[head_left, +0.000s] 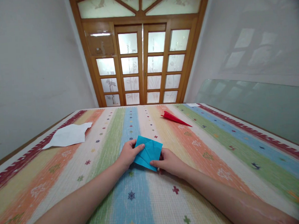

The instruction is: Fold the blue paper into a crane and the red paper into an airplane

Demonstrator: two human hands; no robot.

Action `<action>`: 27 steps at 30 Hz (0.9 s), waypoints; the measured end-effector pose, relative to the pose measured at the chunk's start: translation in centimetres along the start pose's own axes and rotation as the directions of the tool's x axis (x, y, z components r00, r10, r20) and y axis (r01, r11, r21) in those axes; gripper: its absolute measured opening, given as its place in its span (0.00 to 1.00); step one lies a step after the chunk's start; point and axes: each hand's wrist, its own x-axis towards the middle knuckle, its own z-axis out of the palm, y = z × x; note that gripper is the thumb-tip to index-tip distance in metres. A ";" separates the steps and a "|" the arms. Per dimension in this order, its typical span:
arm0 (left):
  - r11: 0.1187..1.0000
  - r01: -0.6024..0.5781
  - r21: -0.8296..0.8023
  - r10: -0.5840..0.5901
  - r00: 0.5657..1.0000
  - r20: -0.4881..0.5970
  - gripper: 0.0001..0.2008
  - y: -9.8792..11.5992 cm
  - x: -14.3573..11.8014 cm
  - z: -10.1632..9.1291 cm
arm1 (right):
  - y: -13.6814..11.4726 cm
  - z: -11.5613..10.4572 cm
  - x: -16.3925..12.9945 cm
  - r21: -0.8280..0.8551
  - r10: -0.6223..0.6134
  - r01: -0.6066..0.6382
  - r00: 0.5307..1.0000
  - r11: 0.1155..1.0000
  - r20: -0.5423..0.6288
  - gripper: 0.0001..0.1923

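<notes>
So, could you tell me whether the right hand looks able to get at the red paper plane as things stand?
Probably yes. The red paper plane lies in the open on the striped cloth, beyond the right hand, with nothing between them. That hand would first have to let go of the blue folded paper.

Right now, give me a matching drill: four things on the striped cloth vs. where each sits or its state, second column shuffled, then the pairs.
Things:
1. blue paper
2. red paper plane
3. white paper
4. left hand

Places or states:
A. lies flat near the table's left edge
B. pinches the left side of a folded sheet
C. held between both hands, creased
D. lies untouched beyond the hands, to the right

Pairs: 1-C, 2-D, 3-A, 4-B. The right hand grips the blue paper's near corner.
</notes>
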 end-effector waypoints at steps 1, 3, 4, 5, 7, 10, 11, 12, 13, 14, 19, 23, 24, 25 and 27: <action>1.000 -0.005 0.002 0.005 1.000 -0.005 0.15 -0.1 0.0 0.0 | 0.0 0.0 0.0 -0.001 0.011 -0.011 1.000 1.000 -0.001 0.12; 1.000 -0.010 0.009 0.010 1.000 -0.014 0.16 -0.2 0.0 0.0 | -0.1 -0.1 0.0 0.008 0.023 -0.024 1.000 1.000 0.003 0.14; 1.000 -0.012 0.014 0.013 1.000 -0.022 0.16 -0.2 0.0 0.0 | -0.2 -0.1 0.0 0.020 0.025 -0.026 1.000 0.999 0.013 0.15; 1.000 -0.014 0.020 0.015 0.999 -0.030 0.16 -0.2 0.0 0.0 | -0.2 -0.2 0.0 0.037 0.024 -0.025 0.999 0.999 0.028 0.16; 1.000 -0.014 0.027 0.016 0.999 -0.051 0.16 -0.1 0.1 -0.1 | -0.4 -0.4 -0.1 0.071 0.014 -0.019 0.998 0.997 0.066 0.17; 1.000 -0.005 0.021 0.007 0.995 -0.098 0.17 0.1 0.1 -0.1 | -0.6 -0.7 -0.1 0.091 0.007 -0.019 0.992 0.996 0.127 0.20; 1.000 -0.001 0.016 0.002 0.993 -0.116 0.17 0.2 0.1 -0.1 | -0.6 -0.7 -0.1 0.086 0.009 -0.021 0.991 0.996 0.137 0.21; 1.000 0.003 0.010 -0.002 0.991 -0.133 0.17 0.2 0.2 -0.2 | -0.6 -0.8 -0.1 0.078 0.013 -0.025 0.990 0.997 0.141 0.22; 1.000 0.007 0.001 -0.006 0.989 -0.146 0.17 0.3 0.2 -0.2 | -0.6 -0.8 -0.1 0.071 0.016 -0.026 0.990 0.997 0.140 0.22; 1.000 0.009 -0.014 -0.011 0.988 -0.155 0.17 0.3 0.2 -0.3 | -0.5 -0.8 0.0 0.067 0.017 -0.026 0.990 0.997 0.137 0.22; 0.992 0.024 -0.121 -0.047 0.981 -0.189 0.19 0.0 0.6 -0.9 | -0.4 -0.8 0.0 0.113 0.007 -0.022 0.992 0.993 0.129 0.28; 0.982 0.062 -0.176 -0.102 0.967 -0.233 0.22 -0.2 1.0 -1.4 | -0.4 -1.0 0.0 0.220 -0.039 0.027 0.998 0.975 0.052 0.31; 0.982 0.065 -0.178 -0.106 0.966 -0.235 0.22 -0.2 1.0 -1.4 | -0.5 -1.0 0.0 0.249 -0.044 0.030 0.998 0.968 0.051 0.31; 0.982 0.065 -0.175 -0.106 0.967 -0.231 0.22 -0.2 1.0 -1.4 | -0.5 -1.1 0.0 0.276 -0.045 0.028 0.997 0.961 0.057 0.30; 0.986 0.061 -0.157 -0.093 0.975 -0.203 0.22 -0.1 0.9 -1.2 | -0.6 -1.1 0.0 0.315 -0.046 0.025 0.997 0.949 0.060 0.29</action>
